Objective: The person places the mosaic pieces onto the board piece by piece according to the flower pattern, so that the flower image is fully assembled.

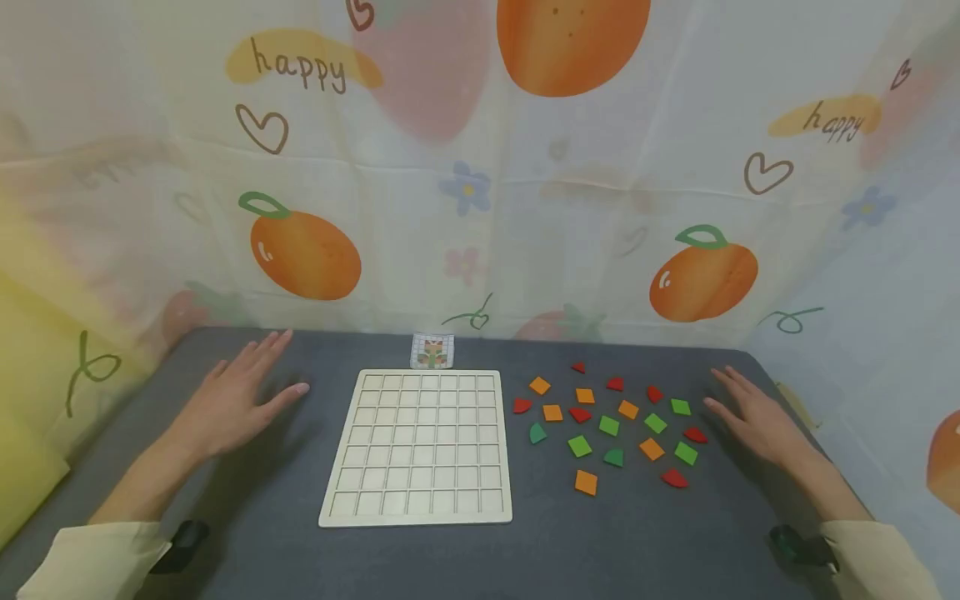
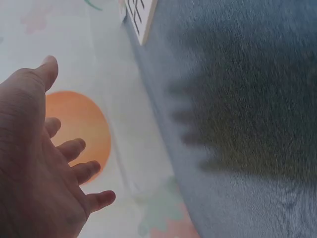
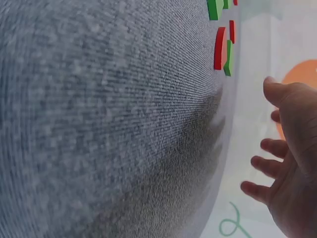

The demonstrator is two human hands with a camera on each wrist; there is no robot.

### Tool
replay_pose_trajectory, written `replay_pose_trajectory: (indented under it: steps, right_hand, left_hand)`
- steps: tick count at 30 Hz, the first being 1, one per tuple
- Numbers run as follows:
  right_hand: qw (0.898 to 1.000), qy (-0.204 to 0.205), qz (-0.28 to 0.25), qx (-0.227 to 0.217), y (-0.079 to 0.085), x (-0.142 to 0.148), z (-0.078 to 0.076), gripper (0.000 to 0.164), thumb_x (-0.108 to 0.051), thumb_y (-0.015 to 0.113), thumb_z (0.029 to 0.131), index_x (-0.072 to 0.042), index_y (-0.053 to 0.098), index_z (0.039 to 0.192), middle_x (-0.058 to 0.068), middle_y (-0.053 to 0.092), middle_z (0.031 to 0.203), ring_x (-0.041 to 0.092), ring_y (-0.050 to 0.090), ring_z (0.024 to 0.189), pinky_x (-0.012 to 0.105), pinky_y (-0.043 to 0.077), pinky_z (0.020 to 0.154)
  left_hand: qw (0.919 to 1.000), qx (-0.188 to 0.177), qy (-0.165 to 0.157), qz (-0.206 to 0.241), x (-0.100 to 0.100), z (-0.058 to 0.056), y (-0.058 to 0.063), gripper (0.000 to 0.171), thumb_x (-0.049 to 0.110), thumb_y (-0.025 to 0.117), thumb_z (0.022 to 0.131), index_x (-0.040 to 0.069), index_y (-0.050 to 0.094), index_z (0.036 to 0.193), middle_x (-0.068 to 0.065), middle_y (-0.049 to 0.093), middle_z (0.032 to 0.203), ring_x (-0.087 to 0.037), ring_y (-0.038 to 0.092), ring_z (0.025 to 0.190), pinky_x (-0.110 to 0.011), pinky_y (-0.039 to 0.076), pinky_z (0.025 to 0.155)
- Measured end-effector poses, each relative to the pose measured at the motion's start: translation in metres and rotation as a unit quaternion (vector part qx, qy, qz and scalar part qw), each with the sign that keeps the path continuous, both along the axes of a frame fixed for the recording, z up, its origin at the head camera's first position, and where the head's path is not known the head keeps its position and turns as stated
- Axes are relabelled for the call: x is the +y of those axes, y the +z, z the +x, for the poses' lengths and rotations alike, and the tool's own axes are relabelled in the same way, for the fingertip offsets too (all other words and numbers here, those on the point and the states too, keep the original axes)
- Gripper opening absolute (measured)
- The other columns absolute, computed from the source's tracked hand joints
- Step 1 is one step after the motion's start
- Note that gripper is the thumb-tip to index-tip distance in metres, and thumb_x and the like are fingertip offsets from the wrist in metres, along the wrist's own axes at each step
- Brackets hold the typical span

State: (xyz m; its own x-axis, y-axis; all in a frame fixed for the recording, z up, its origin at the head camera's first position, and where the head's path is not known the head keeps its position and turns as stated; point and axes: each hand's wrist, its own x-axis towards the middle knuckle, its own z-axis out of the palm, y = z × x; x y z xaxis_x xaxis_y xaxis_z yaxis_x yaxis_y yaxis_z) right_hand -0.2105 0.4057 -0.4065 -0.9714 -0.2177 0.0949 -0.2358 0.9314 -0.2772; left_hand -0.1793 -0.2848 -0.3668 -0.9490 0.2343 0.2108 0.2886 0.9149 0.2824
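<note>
My left hand [image 1: 234,406] is held over the left part of the table with fingers spread and thumb out, holding nothing. In the left wrist view, that hand [image 2: 54,153] hovers above its own shadow. Over the table's right side, my right hand [image 1: 759,418] also has its fingers extended and grips nothing. A white gridded board [image 1: 420,448] lies flat between the hands. To its right, scattered small tiles include orange squares [image 1: 587,482], light green squares [image 1: 580,446], red pieces [image 1: 675,478] and dark green pieces [image 1: 613,457]. The red and green tiles lie nearest my right hand.
Behind the board lies a small card [image 1: 432,352] printed with a coloured pattern on a grid. The dark grey table [image 1: 420,562] ends at a curtain [image 1: 405,250] with fruit prints along its back edge. Yellow fabric [image 1: 30,400] hangs at the far left.
</note>
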Motion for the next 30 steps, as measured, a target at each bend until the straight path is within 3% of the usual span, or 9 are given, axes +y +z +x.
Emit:
replay_pose_trajectory:
  steps: [9,19,30]
  right_hand:
    - [0.998,0.021,-0.03,0.042,-0.001,-0.007,0.0,0.058,-0.026,0.058,0.1,0.01,0.04,0.142,0.039,0.034,0.144,0.059,0.035,0.127,0.071,0.031,0.096]
    - [0.998,0.029,-0.038,0.04,0.001,-0.023,-0.006,0.058,-0.024,0.06,0.099,0.01,0.04,0.141,0.038,0.036,0.143,0.057,0.036,0.128,0.07,0.031,0.099]
    - [0.996,0.049,-0.057,0.057,0.003,-0.041,-0.01,0.057,-0.018,0.063,0.097,0.01,0.041,0.141,0.035,0.041,0.141,0.054,0.039,0.127,0.066,0.034,0.099]
  left_hand:
    - [0.9994,-0.028,-0.016,-0.005,0.018,0.008,-0.001,0.082,0.053,0.055,0.096,0.013,0.02,0.158,-0.027,0.028,0.155,-0.051,0.025,0.14,-0.071,0.019,0.105]
    - [0.9987,-0.014,-0.049,-0.005,0.035,0.023,-0.013,0.079,0.051,0.058,0.095,0.013,0.026,0.156,-0.026,0.034,0.153,-0.053,0.032,0.136,-0.068,0.027,0.103]
    - [0.9939,-0.085,-0.063,-0.032,0.055,0.039,-0.024,0.088,0.063,0.054,0.091,0.005,0.03,0.154,-0.022,0.027,0.157,-0.049,0.025,0.141,-0.068,0.021,0.108]
